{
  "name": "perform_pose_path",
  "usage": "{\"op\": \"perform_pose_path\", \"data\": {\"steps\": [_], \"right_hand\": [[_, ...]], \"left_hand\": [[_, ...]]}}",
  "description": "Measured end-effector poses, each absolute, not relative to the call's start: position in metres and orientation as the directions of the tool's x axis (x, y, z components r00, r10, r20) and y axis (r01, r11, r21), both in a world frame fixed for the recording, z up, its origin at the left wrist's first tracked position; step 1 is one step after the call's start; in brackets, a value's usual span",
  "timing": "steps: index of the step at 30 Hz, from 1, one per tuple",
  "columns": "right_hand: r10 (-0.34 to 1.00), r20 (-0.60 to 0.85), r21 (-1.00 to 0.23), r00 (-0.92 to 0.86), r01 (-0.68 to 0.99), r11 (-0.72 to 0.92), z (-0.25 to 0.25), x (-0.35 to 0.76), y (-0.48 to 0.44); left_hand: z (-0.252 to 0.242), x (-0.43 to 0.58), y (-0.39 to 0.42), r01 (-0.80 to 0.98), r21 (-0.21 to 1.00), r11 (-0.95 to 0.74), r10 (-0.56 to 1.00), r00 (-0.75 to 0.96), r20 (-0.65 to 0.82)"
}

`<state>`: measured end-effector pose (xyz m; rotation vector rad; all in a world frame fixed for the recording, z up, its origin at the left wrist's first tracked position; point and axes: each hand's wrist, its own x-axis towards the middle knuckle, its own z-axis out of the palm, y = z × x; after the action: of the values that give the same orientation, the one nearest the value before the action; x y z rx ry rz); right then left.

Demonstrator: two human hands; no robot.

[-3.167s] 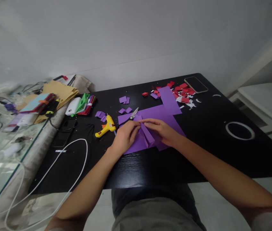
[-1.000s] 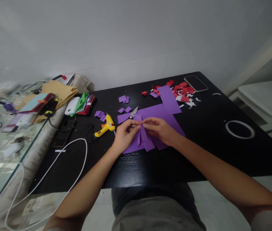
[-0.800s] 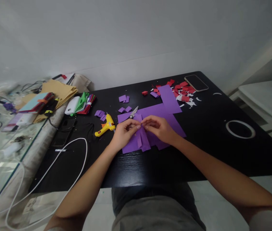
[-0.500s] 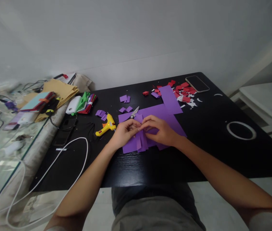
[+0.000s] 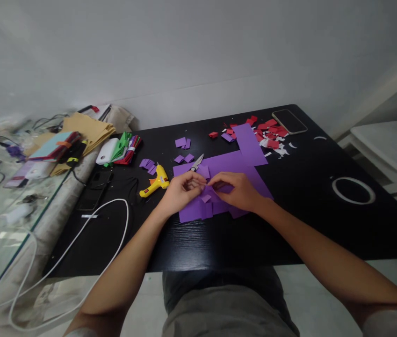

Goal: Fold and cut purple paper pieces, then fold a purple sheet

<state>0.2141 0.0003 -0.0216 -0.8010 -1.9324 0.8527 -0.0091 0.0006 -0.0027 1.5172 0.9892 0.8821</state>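
Note:
My left hand point(image 5: 183, 192) and my right hand point(image 5: 238, 189) meet over purple paper sheets point(image 5: 189, 215) lying on the black table. The fingertips of both hands are pinched together on a small piece of purple paper point(image 5: 206, 198), partly hidden by the fingers. Just beyond my left hand, a pair of scissors point(image 5: 197, 163) points away, its handles covered. A yellow glue gun point(image 5: 156, 181) lies to the left of that hand. Another purple strip point(image 5: 250, 145) rests across the far right of the sheets.
Small purple pieces point(image 5: 183, 143) lie behind the glue gun. Red paper scraps point(image 5: 271, 133) and a phone point(image 5: 290, 121) are at the back right, a white ring point(image 5: 353, 190) at the right. A white cable point(image 5: 127, 220) loops on the left, near bundled coloured paper point(image 5: 124, 149).
The purple paper between my fingers has turned and shifted; a small flap now shows below the fingertips. My right hand's fingers have drawn slightly away from my left hand.

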Motion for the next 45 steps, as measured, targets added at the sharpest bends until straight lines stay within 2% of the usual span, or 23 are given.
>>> {"op": "perform_pose_path", "data": {"steps": [8,17,26,45], "right_hand": [[0.794,0.44,-0.809,-0.419,0.198,0.553,-0.021,0.2142,-0.0009],[0.816,0.436,-0.83,-0.379,0.181,0.528,-0.0255,0.2137,-0.0015],[0.807,0.466,-0.816,-0.361,0.177,0.55,-0.0254,0.2132,-0.003],[0.831,0.41,-0.845,-0.377,0.187,0.502,-0.0216,0.2137,-0.0052]], "left_hand": [[-0.0037,-0.0112,-0.0009,0.246,0.961,-0.126,0.925,0.38,0.024],[-0.0041,-0.0059,-0.0012,0.146,0.978,-0.147,0.93,0.357,0.087],[-0.0043,-0.0093,-0.0027,0.222,0.954,-0.201,0.918,0.384,0.104],[-0.0016,-0.0084,-0.003,0.217,0.958,-0.188,0.918,0.387,0.092]]}}
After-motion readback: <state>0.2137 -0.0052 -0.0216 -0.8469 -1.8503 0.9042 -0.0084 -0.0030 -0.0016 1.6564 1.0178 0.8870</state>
